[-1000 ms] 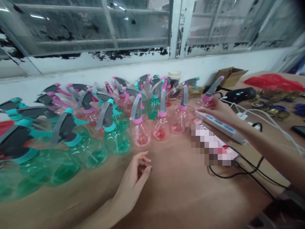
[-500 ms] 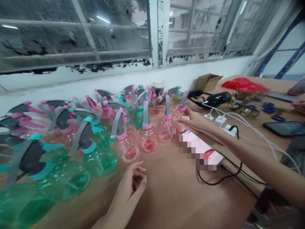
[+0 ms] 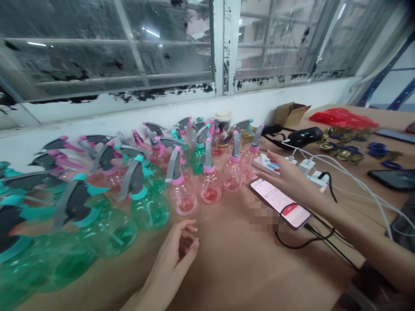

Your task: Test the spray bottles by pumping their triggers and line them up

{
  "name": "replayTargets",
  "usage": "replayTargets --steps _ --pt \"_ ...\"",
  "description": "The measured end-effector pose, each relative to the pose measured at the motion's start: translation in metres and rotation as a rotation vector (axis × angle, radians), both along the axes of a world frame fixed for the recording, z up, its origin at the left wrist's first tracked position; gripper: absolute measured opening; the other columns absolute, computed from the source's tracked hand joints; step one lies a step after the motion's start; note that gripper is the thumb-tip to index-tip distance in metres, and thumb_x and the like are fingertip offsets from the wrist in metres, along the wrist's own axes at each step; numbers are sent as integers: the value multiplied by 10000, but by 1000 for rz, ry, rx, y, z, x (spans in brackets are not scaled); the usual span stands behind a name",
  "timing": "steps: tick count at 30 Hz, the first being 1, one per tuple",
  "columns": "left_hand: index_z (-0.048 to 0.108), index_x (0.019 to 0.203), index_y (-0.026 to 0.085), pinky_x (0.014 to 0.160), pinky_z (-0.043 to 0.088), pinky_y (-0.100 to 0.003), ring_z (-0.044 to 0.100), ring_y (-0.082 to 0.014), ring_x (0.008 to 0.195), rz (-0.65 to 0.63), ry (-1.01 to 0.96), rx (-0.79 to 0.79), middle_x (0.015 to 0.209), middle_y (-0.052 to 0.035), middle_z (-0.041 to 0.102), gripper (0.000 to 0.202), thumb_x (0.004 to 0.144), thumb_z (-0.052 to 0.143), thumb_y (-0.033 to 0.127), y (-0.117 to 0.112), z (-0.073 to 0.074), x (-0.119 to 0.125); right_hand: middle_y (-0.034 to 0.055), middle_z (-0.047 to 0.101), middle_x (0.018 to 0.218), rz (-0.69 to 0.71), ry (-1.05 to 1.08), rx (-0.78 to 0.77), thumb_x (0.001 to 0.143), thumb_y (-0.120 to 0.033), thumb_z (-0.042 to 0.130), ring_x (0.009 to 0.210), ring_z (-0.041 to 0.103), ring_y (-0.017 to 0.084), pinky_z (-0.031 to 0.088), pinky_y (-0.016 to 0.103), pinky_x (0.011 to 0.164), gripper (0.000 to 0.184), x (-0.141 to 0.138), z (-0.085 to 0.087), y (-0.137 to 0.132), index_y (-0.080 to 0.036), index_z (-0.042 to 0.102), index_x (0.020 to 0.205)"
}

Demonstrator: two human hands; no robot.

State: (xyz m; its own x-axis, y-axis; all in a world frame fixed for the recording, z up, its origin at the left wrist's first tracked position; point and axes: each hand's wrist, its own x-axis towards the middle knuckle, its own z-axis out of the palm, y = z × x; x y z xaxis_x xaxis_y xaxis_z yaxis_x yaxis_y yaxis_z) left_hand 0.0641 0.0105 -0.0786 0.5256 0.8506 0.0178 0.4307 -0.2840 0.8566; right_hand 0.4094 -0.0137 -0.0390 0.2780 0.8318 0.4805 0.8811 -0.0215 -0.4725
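Note:
Over the table's front part hovers my left hand (image 3: 178,255), empty, its fingers loosely curled with the thumb apart. Just beyond it stand a pink spray bottle (image 3: 184,201) and a green spray bottle (image 3: 151,209). My right hand (image 3: 285,172) is open and holds nothing that I can see; it is above the table between a phone (image 3: 280,203) and a white power strip (image 3: 267,164). To the left of that hand, the rightmost pink spray bottle (image 3: 251,164) stands upright at the end of the front row. Grey trigger heads with pink or turquoise collars top the bottles.
Many more spray bottles crowd the left side. Black cables (image 3: 301,244) and white cables (image 3: 353,172) cross the right side. A patterned cup (image 3: 223,129), a cardboard box (image 3: 290,114), a red plastic bag (image 3: 343,119), gold and blue rings (image 3: 350,153) and another phone (image 3: 392,178) lie farther back.
My right hand has moved right, away from the rightmost pink bottle, and its fingers are off it. The left hand keeps its pose. The view has shifted slightly left.

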Motion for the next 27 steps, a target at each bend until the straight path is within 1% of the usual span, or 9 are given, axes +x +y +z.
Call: replayTargets --steps 2,7,10,13,18,20,24,26,27 --pt "457 1198 274 812 507 -387 620 -220 948 10 6 2 1057 -50 573 266 945 451 356 -4 4 -10 203 581 1302 27 21 45 850 -554 572 1178 571 374 499 555 923 625 -22 8 -16 -146 485 1315" --pt "453 1191 285 770 511 -357 610 -194 895 45 1 26 1075 -51 540 249 954 426 357 -25 18 -45 110 663 1141 310 17 53 877 -475 585 1045 638 290 525 475 882 385 -93 30 -35 -213 553 1157" --pt "475 1159 292 733 514 -335 613 -180 833 95 11 51 1039 -41 555 222 957 426 368 -46 28 -76 76 660 1106 500 -8 -6 892 -436 594 1036 635 260 522 436 880 275 -143 39 -37 -235 588 1080" --pt "512 1121 293 666 517 -305 619 -178 790 193 26 44 1010 -34 589 216 945 458 406 -66 33 -117 59 645 1129 692 -7 -99 912 -394 587 1052 627 228 511 400 911 232 -195 41 -37 -242 604 1086" --pt "594 1032 258 589 517 -293 636 -185 717 461 -26 74 904 -28 660 241 877 545 436 -82 25 -200 64 623 1193 1007 -27 -182 917 -362 589 1132 589 213 467 388 995 242 -271 27 -34 -229 615 1118" --pt "612 930 220 536 512 -289 633 -186 644 645 -123 147 777 -17 649 257 813 582 447 -80 23 -237 68 617 1210 1111 -30 -212 918 -360 589 1142 584 207 461 376 1002 236 -297 19 -32 -224 621 1108" --pt "572 905 198 581 549 -325 649 -228 762 885 -138 254 782 -25 611 324 738 608 473 -69 34 -309 61 616 1218 1259 -27 -269 923 -368 581 1133 588 191 468 342 979 216 -340 6 -32 -230 633 1081" --pt "536 918 203 647 563 -356 639 -250 867 1018 -129 351 870 -42 597 363 725 604 502 -61 42 -340 56 619 1216 1302 -18 -280 923 -365 584 1126 591 183 467 329 969 208 -355 1 -34 -234 636 1076" --pt "525 972 202 717 562 -381 628 -266 949 1076 -116 406 937 -59 598 402 727 607 511 -56 46 -353 53 622 1210 1315 -10 -286 923 -355 586 1116 595 178 468 322 962 192 -362 -1 -35 -235 639 1064"
